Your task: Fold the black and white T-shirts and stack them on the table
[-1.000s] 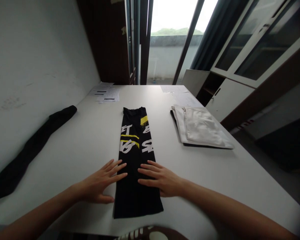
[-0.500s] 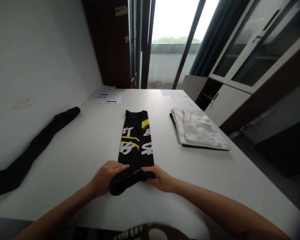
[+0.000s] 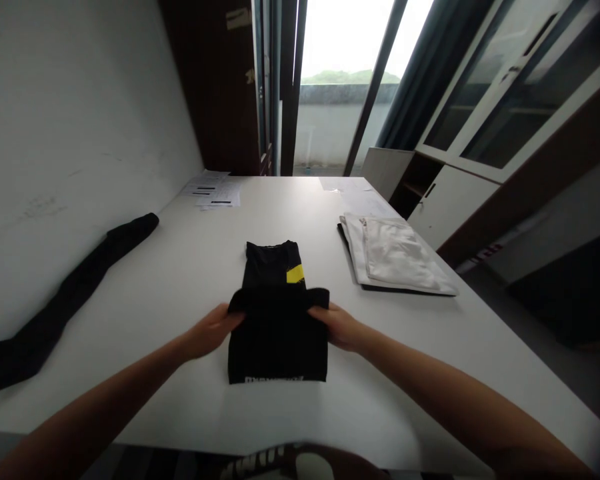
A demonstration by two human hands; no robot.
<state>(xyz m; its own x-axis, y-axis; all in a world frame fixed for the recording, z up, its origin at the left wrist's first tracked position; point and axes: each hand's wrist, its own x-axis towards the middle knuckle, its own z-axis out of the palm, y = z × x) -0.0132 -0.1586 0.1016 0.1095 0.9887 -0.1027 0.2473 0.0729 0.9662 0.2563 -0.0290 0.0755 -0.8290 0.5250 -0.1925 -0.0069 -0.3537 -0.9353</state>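
Note:
A black printed garment (image 3: 280, 340) lies in front of me, folded into a narrow strip with its near part turned up over the rest. A yellow patch shows on its far part, and pale lettering runs along the near fold. My left hand (image 3: 215, 328) grips the left side of the turned-up part, thumb on top and the other fingers hidden by cloth. On the opposite side, my right hand (image 3: 337, 325) pinches the same part near its raised edge. The far end of the garment rests flat on the white table (image 3: 190, 267).
To the right sits a stack of folded white cloth (image 3: 403, 253) with a dark layer beneath. A long dark piece of cloth (image 3: 75, 293) stretches along the left by the wall. Papers (image 3: 213, 190) lie at the far left, and more sheets (image 3: 360, 197) at the far right.
The garment's near end has been turned up and away from me, covering the white lettering. Both hands have risen to its sides, and its far edge sits slightly nearer.

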